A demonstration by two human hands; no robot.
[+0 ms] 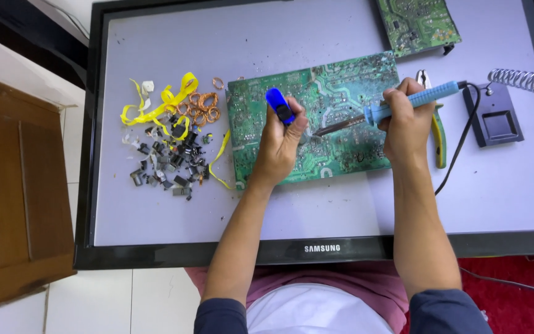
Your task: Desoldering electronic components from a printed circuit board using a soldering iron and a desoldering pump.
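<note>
So here both hands are working the big green circuit board [335,117] sitting in the middle of the frame, on a flat TV panel [316,210] used as a bench. The right hand [406,120] is wrapped around the blue soldering iron [403,102] and the tip comes down at a slant onto the board's centre, right next to the left hand [282,139], which is clenched around a blue-topped tool [279,106], looks like a desoldering pump, nozzle hidden behind the fingers. My take for doing this well: keep the tip flat on one joint until it goes shiny, keep the pump nozzle just beside the tip and upright, and don't press hard or the pad may lift. Watch the black cord [458,145] running right, it could drag on the iron. The stand [495,117] with its coil sits at right, pliers [437,133] behind the right hand, and the pile of pulled parts [171,161] with yellow tape is at left.
</note>
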